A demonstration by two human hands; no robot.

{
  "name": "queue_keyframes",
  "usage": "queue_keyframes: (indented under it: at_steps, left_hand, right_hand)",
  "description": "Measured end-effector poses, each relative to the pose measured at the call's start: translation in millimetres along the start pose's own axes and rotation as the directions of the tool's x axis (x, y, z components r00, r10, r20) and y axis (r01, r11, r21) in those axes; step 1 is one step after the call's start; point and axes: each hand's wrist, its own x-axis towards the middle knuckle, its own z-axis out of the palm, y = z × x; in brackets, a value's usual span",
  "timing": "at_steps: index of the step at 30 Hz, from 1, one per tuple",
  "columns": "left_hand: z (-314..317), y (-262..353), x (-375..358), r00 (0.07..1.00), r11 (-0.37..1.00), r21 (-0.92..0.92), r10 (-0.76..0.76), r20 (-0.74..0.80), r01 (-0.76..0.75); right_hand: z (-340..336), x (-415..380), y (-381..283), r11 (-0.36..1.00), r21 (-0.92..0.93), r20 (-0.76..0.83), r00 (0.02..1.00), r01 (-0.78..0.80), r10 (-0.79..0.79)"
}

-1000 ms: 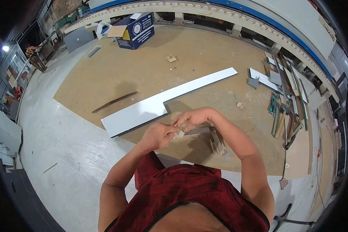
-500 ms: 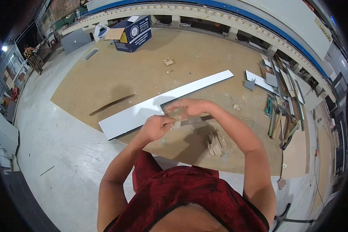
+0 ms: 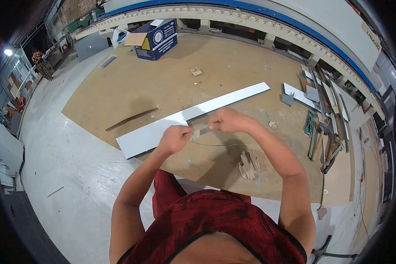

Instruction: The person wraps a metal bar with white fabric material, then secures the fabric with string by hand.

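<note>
One dark, slightly curved strip [image 3: 132, 119] lies at the left on the brown surface [image 3: 86, 105], and next to it rests the white notched board [image 3: 160, 129], its narrow arm reaching up to the right. Just in front of the board's notch, above the surface, the left hand [image 3: 175, 139] grasps a pale wad [image 3: 196, 134] in its fingertips, as it did half a second ago. What has changed is mostly to the right: the right hand [image 3: 229, 120], loose and spread a moment earlier, is now pinched on what looks like the wad's narrow right end, so the piece is held between both hands instead of by the left alone. A second dark length that ran out from the left hand no longer shows there; where it is now cannot be told. With it gone from view, a thin cord [image 3: 224, 145] appears curving over the surface below the hands. Farther right, the splintered bundle of pale wood [image 3: 249, 166] stays apart from both hands, and the hammer [image 3: 324, 128] lies among offcuts.
</note>
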Motion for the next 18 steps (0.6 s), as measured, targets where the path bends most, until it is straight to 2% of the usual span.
queue_keyframes:
  at_steps: [1,3,4,6,7,9,11,13,15,16,18]
  left_hand:
    - [3,-7,4,0.998,0.998,-0.027,-0.051,-0.04,0.05]
    - [10,-27,9,0.988,0.992,-0.129,-0.022,-0.152,0.002]
    - [12,-32,11,0.978,0.984,-0.179,-0.011,-0.208,-0.027]
    - [5,-27,12,0.969,0.839,-0.514,-0.24,-0.061,0.176]
    - [1,-26,12,0.943,0.711,-0.647,-0.33,0.039,0.276]
    - [1,-34,9,0.948,0.561,-0.792,-0.31,0.069,0.241]
    - [1,-33,6,0.956,0.427,-0.882,-0.283,0.081,0.201]
    - [0,-21,3,0.963,0.32,-0.934,-0.259,0.074,0.158]
    - [3,-11,-1,0.972,0.181,-0.972,-0.205,0.113,0.151]
    - [4,-8,-3,0.976,0.11,-0.983,-0.174,0.129,0.149]
    - [4,-7,-9,0.983,0.147,-0.972,-0.03,0.18,0.183]
  right_hand:
    - [6,-5,-2,0.998,-0.043,-0.093,0.994,0.049,-0.053]
    - [26,-17,-6,0.981,-0.144,-0.27,0.948,0.133,-0.168]
    - [34,-23,-7,0.986,-0.124,-0.281,0.949,0.111,-0.142]
    - [48,-33,-8,0.994,-0.079,-0.299,0.95,0.07,-0.091]
    - [55,-38,-7,0.996,0.025,-0.319,0.945,0.08,-0.068]
    - [67,-48,0,0.967,0.233,-0.353,0.935,0.106,-0.017]
    - [81,-51,12,0.818,0.572,-0.226,0.97,0.055,0.092]
    - [83,-53,22,0.593,0.804,-0.06,0.986,-0.045,0.156]
    - [80,-56,30,0.344,0.922,0.125,0.977,-0.179,0.174]
    - [78,-54,37,0.305,0.935,0.134,0.977,-0.181,0.168]
    - [72,-48,52,0.222,0.957,0.152,0.976,-0.184,0.156]
